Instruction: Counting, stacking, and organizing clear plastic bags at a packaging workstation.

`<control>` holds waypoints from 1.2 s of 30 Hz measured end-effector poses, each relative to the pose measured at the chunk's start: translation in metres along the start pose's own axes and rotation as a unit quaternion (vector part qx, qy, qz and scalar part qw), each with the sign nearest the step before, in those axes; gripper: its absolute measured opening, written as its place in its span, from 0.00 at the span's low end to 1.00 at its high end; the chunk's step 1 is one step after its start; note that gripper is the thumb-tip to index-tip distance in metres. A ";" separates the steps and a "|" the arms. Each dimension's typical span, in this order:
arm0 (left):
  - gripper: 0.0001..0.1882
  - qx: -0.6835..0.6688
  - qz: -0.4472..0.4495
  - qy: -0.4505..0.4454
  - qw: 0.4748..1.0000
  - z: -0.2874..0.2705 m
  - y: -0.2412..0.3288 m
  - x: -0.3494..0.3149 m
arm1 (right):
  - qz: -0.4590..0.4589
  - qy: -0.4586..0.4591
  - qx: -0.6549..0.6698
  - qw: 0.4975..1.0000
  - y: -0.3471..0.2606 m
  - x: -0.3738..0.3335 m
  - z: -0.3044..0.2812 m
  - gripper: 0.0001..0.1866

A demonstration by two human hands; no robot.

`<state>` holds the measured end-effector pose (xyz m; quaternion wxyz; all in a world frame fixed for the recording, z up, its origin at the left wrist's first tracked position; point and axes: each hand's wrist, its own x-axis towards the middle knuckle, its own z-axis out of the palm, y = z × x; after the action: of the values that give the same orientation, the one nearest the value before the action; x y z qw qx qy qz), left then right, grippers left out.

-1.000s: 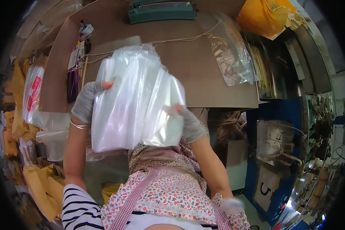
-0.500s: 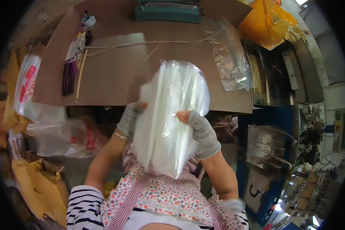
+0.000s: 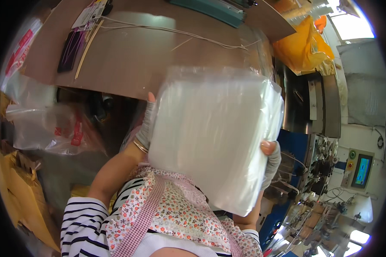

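One plastic stack [image 3: 208, 137] sits between left hand [image 3: 147, 123] and right hand [image 3: 272, 165].

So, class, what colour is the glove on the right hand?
The glove is grey, best seen in the head view.

Brown desk [image 3: 128, 60], bare mid-surface with glare. Far edge: teal bar-shaped unit [image 3: 214, 12]. Pale cords [image 3: 184, 34] run across; loose thin stick [image 3: 182, 44] just below. Left: printed card [image 3: 90, 15], longer sticks [image 3: 89, 46], dark slab [image 3: 67, 58] with purple strands.
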<state>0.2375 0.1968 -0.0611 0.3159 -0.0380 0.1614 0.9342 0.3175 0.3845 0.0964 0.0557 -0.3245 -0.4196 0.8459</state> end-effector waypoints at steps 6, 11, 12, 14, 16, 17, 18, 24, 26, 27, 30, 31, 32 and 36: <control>0.48 -0.040 -0.022 -0.039 0.998 -0.028 0.033 -0.011 | 0.008 -0.027 -0.020 0.999 0.002 -0.012 0.005 0.37; 0.45 0.073 -0.077 -0.016 0.994 -0.028 0.031 -0.023 | 0.045 -0.029 -0.052 0.997 0.006 -0.028 -0.014 0.38; 0.45 0.069 -0.080 -0.012 0.994 -0.029 0.029 -0.029 | 0.060 -0.039 -0.061 0.996 0.006 -0.032 -0.021 0.38; 0.43 0.155 -0.183 0.029 0.970 -0.030 0.026 -0.041 | 0.074 -0.041 -0.068 0.994 0.004 -0.039 -0.029 0.37; 0.40 0.117 -0.193 0.048 0.973 -0.021 0.027 -0.049 | 0.097 -0.015 -0.084 0.992 0.003 -0.046 -0.033 0.37; 0.36 0.081 -0.197 0.067 0.975 -0.018 0.027 -0.051 | 0.096 -0.010 -0.082 0.992 0.004 -0.048 -0.037 0.37; 0.36 0.081 -0.203 0.066 0.974 -0.025 0.026 -0.049 | 0.095 -0.005 -0.056 0.994 0.007 -0.049 -0.042 0.37; 0.26 0.434 -0.235 0.058 0.868 -0.063 0.010 -0.044 | 0.107 -0.016 -0.043 0.993 0.007 -0.054 -0.050 0.35; 0.23 0.470 -0.110 0.029 0.875 -0.061 0.012 -0.041 | 0.097 -0.037 -0.039 0.994 0.009 -0.052 -0.060 0.35; 0.25 0.468 -0.142 0.060 0.870 -0.063 0.022 -0.038 | 0.094 -0.036 -0.051 0.994 0.009 -0.049 -0.064 0.37; 0.26 0.683 -0.040 0.025 0.729 -0.031 0.101 -0.012 | 0.088 -0.029 -0.132 0.987 0.011 -0.031 -0.062 0.37; 0.26 0.724 -0.020 0.040 0.688 -0.010 0.136 -0.004 | 0.058 -0.041 -0.132 0.989 0.019 -0.025 -0.049 0.36; 0.26 0.761 0.000 0.054 0.646 0.009 0.171 0.008 | 0.028 -0.051 -0.133 0.989 0.027 -0.019 -0.034 0.35; 0.23 0.752 0.082 0.069 0.650 0.037 0.295 0.079 | 0.084 -0.071 -0.143 0.984 0.088 0.027 0.055 0.24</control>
<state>-0.0022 0.0335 0.0423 0.1461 0.1616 0.8326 0.5093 0.2790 0.3012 0.0414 -0.0922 -0.3025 -0.5107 0.7995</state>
